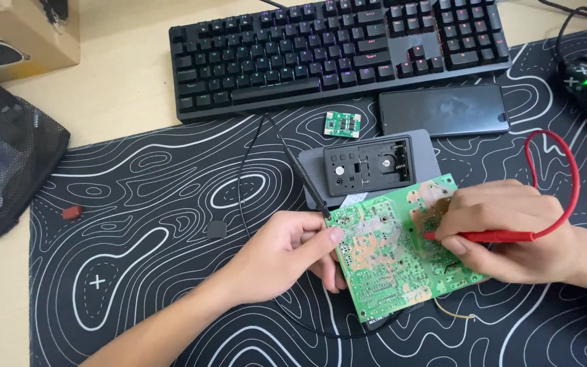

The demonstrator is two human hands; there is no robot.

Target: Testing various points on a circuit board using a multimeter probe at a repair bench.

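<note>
Board (395,251), green, lies on a black line-patterned mat (144,204) over a pale desk (123,75); left hand (280,255) pinches the black probe (307,183), right hand (511,231) the red probe (494,236). Cardboard box (25,30) far left.

We see bright, even light and sharp focus; the phone (443,110) at one o'clock shows faint glare, and soft shadows sit under our hands.

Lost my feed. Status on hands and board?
Left hand pins black probe on green circuit board. Right hand presses red probe mid-board. Nothing obstructing.
</note>
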